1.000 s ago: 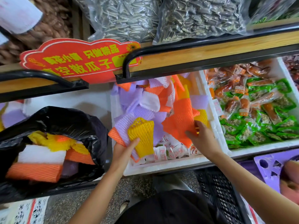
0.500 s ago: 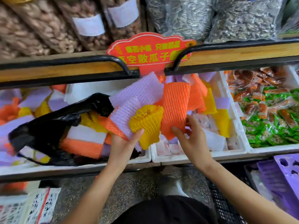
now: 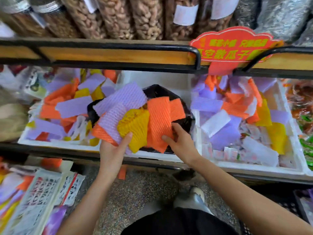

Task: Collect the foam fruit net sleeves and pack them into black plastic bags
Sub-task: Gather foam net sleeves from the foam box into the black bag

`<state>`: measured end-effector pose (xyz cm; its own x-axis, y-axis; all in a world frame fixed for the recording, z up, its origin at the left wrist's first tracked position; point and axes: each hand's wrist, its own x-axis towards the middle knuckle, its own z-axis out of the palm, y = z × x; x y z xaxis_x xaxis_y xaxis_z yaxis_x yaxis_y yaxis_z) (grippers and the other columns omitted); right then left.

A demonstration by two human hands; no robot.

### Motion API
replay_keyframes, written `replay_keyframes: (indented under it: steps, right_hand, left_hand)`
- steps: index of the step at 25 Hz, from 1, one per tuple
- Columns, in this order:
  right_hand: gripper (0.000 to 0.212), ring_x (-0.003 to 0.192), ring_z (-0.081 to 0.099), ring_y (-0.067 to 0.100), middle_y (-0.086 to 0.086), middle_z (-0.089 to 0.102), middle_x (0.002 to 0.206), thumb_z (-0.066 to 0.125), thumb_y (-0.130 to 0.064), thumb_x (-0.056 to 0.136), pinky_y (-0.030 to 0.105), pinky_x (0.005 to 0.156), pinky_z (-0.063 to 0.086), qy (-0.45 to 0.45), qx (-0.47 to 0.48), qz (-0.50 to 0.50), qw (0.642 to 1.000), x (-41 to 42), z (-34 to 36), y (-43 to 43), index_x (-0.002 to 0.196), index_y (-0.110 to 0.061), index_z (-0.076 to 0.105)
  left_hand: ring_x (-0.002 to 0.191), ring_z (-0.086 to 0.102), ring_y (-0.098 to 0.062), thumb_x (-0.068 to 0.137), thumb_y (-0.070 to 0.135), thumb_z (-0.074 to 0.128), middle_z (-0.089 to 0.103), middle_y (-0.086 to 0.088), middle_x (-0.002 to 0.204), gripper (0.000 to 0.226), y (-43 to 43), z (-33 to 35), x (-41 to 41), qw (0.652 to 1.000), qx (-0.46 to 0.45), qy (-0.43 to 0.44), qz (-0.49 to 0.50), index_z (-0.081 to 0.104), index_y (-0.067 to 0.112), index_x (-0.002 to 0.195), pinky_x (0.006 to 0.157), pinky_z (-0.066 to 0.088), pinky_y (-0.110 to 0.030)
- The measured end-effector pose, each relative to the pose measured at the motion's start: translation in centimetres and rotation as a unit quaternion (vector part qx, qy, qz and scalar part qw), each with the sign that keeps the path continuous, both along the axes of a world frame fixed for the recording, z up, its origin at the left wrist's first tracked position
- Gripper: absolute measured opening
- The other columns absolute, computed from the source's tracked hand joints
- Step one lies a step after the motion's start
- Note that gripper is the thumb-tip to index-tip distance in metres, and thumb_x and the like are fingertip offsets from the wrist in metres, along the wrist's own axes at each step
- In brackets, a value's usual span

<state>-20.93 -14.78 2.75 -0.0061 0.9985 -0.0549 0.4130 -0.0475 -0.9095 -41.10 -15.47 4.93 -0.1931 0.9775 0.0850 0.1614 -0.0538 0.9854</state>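
Note:
My left hand (image 3: 113, 150) holds a fanned bunch of foam net sleeves: a yellow sleeve (image 3: 134, 128) in front, purple sleeves (image 3: 118, 102) and an orange one behind. My right hand (image 3: 181, 141) grips a pair of orange sleeves (image 3: 160, 119) beside them. Both bunches hang right over the black plastic bag (image 3: 183, 122), which sits in the middle white tray and is mostly hidden by them. More loose purple, orange, yellow and white sleeves fill the left foam tray (image 3: 55, 142) and the right foam tray (image 3: 260, 167).
A black-railed wooden shelf (image 3: 108, 55) with bagged nuts runs overhead, and a red sign (image 3: 232, 48) hangs from it. Packaged snacks (image 3: 303, 106) lie at far right. Printed bags (image 3: 39, 197) sit lower left. A speckled floor and my shoe (image 3: 194, 197) show below.
The view has swung left. Both hands carried their sleeves leftward from the right tray to above the black bag, which now lies beneath them.

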Motion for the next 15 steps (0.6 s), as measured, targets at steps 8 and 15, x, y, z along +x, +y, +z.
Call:
replay_keyframes:
  steps: [8,15]
  right_hand:
    - [0.043,0.114,0.054,0.029,0.014,0.055,0.126,0.064,-0.009,0.086,0.038,0.093,0.046,-0.069,-0.096,-0.096,0.988,0.2,-3.1,6.9,0.122,-0.003,0.041]
    - [0.049,0.128,0.039,0.034,0.015,0.050,0.130,0.065,-0.015,0.083,0.038,0.107,0.030,-0.351,0.101,-0.026,0.930,2.5,-3.5,5.6,0.128,-0.002,0.048]
  left_hand:
    - [0.057,0.059,-0.011,0.073,0.042,0.066,0.060,-0.003,0.054,0.045,2.8,0.4,-2.0,0.998,-0.003,0.060,-0.014,0.060,-0.002,0.071,0.066,0.045,-0.016]
    - [0.114,0.055,-0.025,0.075,0.045,0.066,0.054,-0.007,0.127,0.073,5.7,-1.1,1.4,0.952,-0.008,0.265,-0.151,0.040,0.014,0.136,0.087,0.046,-0.033]
